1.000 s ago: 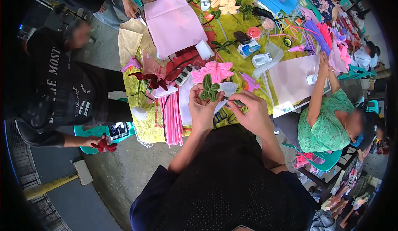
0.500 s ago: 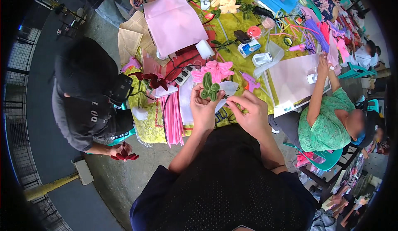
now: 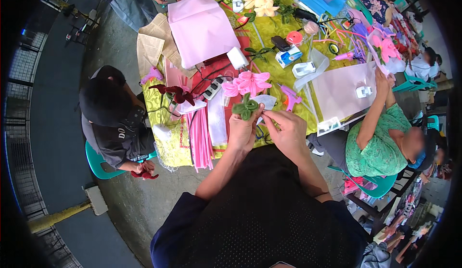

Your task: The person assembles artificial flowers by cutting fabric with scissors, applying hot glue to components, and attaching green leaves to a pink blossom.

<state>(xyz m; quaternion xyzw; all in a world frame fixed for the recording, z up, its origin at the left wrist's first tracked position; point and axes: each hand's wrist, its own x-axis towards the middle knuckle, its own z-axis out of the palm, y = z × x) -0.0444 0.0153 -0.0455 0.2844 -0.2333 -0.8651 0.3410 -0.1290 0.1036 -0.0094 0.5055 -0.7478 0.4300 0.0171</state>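
Over the near edge of the table, my left hand [image 3: 242,131] is closed on a green pipe-cleaner leaf cluster [image 3: 246,107] made of fuzzy loops. My right hand [image 3: 288,127] is just beside it, thumb and fingertips pinched together near the cluster's thin dark stem; whatever lies between those fingertips is too small to make out. Just beyond my hands lies a pink pipe-cleaner flower [image 3: 252,82], and a dark red one [image 3: 177,94] is further left. A purple glue gun [image 3: 290,97] rests to the right of my hands.
The yellow-green tablecloth [image 3: 168,158] carries pink pipe cleaners [image 3: 198,145], pink wrapping paper [image 3: 202,27], a power strip [image 3: 213,89] and cream flowers [image 3: 261,1]. A person in black [image 3: 108,133] sits left, holding dark red petals; one in green [image 3: 380,145] sits right with a pink bouquet.
The green leaf cluster has tipped and turned in my left hand. The person on the left has lowered onto a chair. At right, a pink flower bouquet has come into clearer view.
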